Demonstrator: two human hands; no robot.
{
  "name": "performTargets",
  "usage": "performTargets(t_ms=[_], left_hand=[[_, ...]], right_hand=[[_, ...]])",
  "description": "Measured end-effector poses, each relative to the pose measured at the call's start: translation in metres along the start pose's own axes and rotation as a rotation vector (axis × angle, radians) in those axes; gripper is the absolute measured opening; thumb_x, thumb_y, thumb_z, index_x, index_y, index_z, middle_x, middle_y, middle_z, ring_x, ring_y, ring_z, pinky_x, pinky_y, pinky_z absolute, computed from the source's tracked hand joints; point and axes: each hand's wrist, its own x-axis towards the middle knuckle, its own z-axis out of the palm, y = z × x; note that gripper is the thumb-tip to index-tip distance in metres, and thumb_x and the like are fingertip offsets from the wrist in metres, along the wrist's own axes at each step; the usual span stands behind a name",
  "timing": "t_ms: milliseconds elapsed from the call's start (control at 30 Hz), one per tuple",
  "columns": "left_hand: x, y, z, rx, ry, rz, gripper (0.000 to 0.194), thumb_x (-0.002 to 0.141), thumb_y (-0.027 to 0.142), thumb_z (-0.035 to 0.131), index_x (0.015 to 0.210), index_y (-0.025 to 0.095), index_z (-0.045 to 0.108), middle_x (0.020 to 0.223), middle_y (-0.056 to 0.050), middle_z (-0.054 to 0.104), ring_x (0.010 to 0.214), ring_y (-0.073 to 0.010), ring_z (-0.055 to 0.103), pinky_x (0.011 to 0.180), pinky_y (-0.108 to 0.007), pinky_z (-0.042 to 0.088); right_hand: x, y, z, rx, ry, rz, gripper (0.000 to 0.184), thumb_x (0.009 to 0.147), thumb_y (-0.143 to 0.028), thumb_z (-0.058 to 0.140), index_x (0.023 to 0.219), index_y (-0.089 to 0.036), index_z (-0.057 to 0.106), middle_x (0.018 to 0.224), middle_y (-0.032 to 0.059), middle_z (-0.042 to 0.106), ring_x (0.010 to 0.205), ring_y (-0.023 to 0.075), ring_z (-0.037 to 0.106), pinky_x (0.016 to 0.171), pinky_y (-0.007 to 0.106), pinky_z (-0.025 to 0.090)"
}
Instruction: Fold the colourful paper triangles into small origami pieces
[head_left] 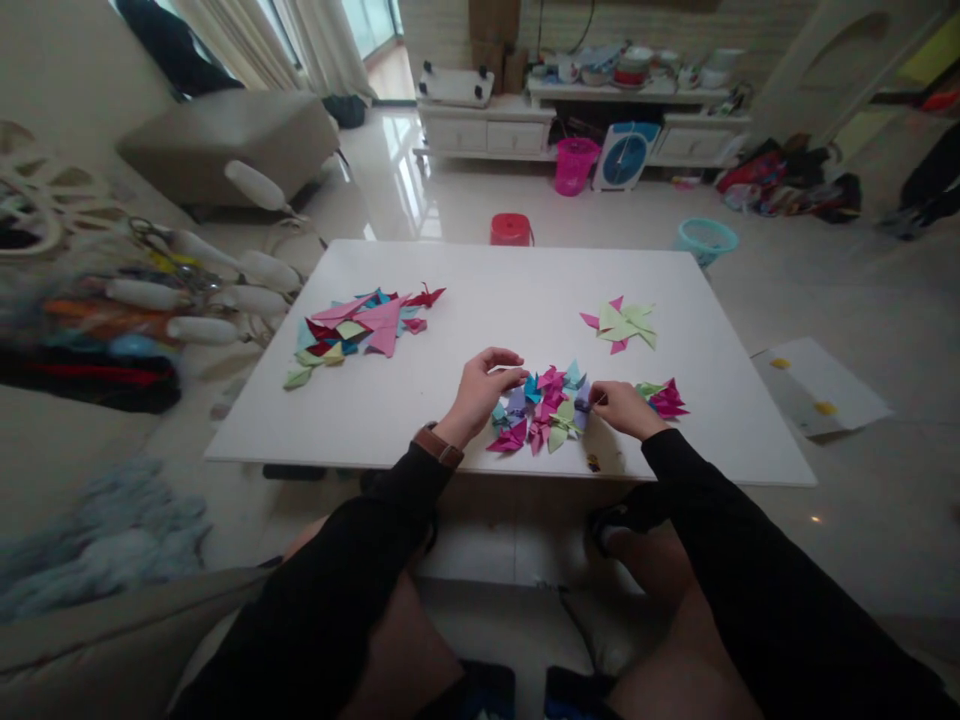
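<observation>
Origami pile (553, 408) (pink, green, blue) between 2 hands (480, 392) (624, 409).

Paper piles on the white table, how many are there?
4: a big pile at left, a middle pile between the left hand and right hand, a mostly green pile beyond the right hand, and a small pile maybe partly hidden by that hand.

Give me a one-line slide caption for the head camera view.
Left hand and right hand at a cluster of colorful folded paper on a white table, other paper piles nearby.
</observation>
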Motion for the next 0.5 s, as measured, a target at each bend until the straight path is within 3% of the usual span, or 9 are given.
performTargets(t_ms=[100, 200, 367, 500], left_hand=[[0.008, 0.003, -0.019, 0.024, 0.023, -0.036, 0.027, 0.065, 0.017, 0.078, 0.088, 0.016, 0.064, 0.096, -0.006, 0.070, 0.078, -0.0162, 0.070, 0.078, -0.033, 0.056], [0.023, 0.001, -0.052, 0.098, 0.085, -0.075, 0.024, 0.069, 0.020, 0.073, 0.090, 0.015, 0.062, 0.093, -0.007, 0.070, 0.077, -0.0167, 0.070, 0.078, -0.035, 0.055], [0.052, -0.009, -0.120, 0.550, 0.297, -0.038, 0.020, 0.072, 0.022, 0.067, 0.091, 0.016, 0.063, 0.093, -0.009, 0.069, 0.082, -0.0196, 0.066, 0.079, -0.036, 0.052], [0.075, -0.009, -0.148, 0.709, 0.415, -0.010, 0.018, 0.068, 0.014, 0.068, 0.085, 0.016, 0.062, 0.093, -0.011, 0.069, 0.092, -0.0254, 0.062, 0.089, -0.041, 0.046]], right_hand=[[-0.002, 0.000, -0.002, 0.014, 0.018, 0.014, 0.016, 0.075, -0.007, 0.062, 0.086, -0.017, 0.069, 0.086, 0.0070, 0.074, 0.077, 0.0187, 0.067, 0.071, 0.026, 0.045], [-0.004, 0.001, -0.007, 0.003, 0.046, 0.024, 0.023, 0.074, -0.006, 0.061, 0.094, -0.016, 0.068, 0.093, 0.0086, 0.075, 0.077, 0.0188, 0.068, 0.072, 0.027, 0.047], [-0.006, -0.001, -0.020, -0.009, 0.113, 0.030, 0.026, 0.073, -0.005, 0.059, 0.096, -0.016, 0.066, 0.101, 0.0110, 0.073, 0.073, 0.0180, 0.068, 0.074, 0.029, 0.049], [-0.010, -0.006, -0.034, 0.035, 0.150, 0.044, 0.023, 0.076, -0.009, 0.061, 0.097, -0.017, 0.065, 0.103, 0.0107, 0.072, 0.074, 0.0184, 0.067, 0.074, 0.031, 0.050]])
